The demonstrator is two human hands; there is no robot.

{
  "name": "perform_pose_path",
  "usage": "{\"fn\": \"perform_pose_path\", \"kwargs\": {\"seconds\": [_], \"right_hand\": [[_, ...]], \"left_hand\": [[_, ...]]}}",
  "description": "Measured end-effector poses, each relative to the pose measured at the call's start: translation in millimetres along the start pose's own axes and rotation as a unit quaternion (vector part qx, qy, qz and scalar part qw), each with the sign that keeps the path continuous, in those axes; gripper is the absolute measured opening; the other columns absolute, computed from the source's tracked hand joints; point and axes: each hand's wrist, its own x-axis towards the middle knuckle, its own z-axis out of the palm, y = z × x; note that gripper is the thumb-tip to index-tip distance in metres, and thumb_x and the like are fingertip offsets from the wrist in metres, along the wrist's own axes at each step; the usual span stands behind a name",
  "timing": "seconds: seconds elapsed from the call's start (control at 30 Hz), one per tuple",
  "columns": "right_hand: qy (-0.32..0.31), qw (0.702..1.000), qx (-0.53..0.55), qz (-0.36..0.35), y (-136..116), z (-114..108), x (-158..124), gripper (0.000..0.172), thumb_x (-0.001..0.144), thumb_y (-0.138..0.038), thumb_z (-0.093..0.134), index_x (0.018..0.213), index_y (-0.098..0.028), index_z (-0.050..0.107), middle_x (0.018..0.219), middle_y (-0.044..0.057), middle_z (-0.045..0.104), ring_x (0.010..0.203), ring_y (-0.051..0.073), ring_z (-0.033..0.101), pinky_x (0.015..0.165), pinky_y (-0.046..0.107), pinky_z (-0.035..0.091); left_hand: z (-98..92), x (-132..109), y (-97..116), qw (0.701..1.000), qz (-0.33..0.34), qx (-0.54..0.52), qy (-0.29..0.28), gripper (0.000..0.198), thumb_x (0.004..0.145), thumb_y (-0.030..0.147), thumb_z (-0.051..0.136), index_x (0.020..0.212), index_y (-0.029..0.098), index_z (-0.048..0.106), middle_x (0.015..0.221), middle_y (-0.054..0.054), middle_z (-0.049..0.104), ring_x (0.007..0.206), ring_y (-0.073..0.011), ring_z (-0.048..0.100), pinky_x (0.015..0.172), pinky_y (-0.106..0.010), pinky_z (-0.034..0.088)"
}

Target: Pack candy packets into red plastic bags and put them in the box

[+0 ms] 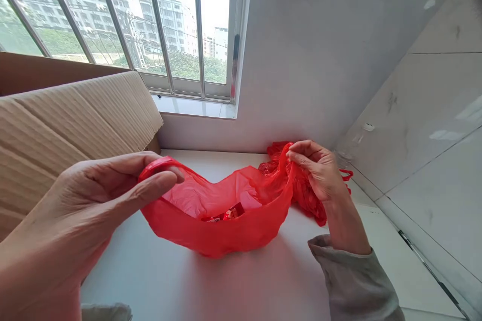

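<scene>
A thin red plastic bag (pixel 226 238) is stretched sideways between my two hands, its mouth open toward me. My left hand (pixel 109 185) grips the left side of the rim, thumb on the near side. On the right, my right hand (pixel 314 160) pinches the bag's gathered upper corner between thumb and fingers. Down inside the bag lies a small red packet (pixel 233 211) with printed marks; most of it is hidden by the bag's front wall. Behind my right hand is a crumpled heap of red plastic bags (pixel 311 200).
The white table (pixel 158 271) runs beneath the bag to the wall. An opened cardboard box (pixel 83 120) stands at the left, its flap leaning toward the table. Beyond are a barred window (pixel 181 25) and a grey wall (pixel 301 50). Clear plastic (pixel 343 158) sits near the right corner.
</scene>
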Motion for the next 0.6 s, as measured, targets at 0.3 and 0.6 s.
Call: {"fn": "perform_pose_path", "kwargs": {"seconds": [0.3,0.6], "right_hand": [[0.042,0.985,0.116,-0.119,-35,-4,-14,0.033,0.078,-0.017,0.073,0.106,-0.032,0.065,0.083,-0.005,0.065,0.077,0.01,0.061,0.074,0.022,0.053],[-0.051,0.994,0.02,-0.089,-31,5,-16,0.012,0.085,-0.025,0.067,0.096,-0.028,0.063,0.084,0.001,0.066,0.099,0.022,0.066,0.09,0.041,0.053]], "left_hand": [[14.0,7,8,0.982,0.151,0.022,0.113,0.038,0.071,0.04,0.077,0.106,0.029,0.067,0.101,0.001,0.065,0.093,-0.0162,0.06,0.063,-0.022,0.054],[26.3,10,-10,0.929,0.207,0.193,-0.237,0.066,0.083,0.042,0.074,0.137,0.042,0.037,0.13,0.001,0.058,0.117,-0.0199,0.059,0.099,-0.028,0.049]]}}
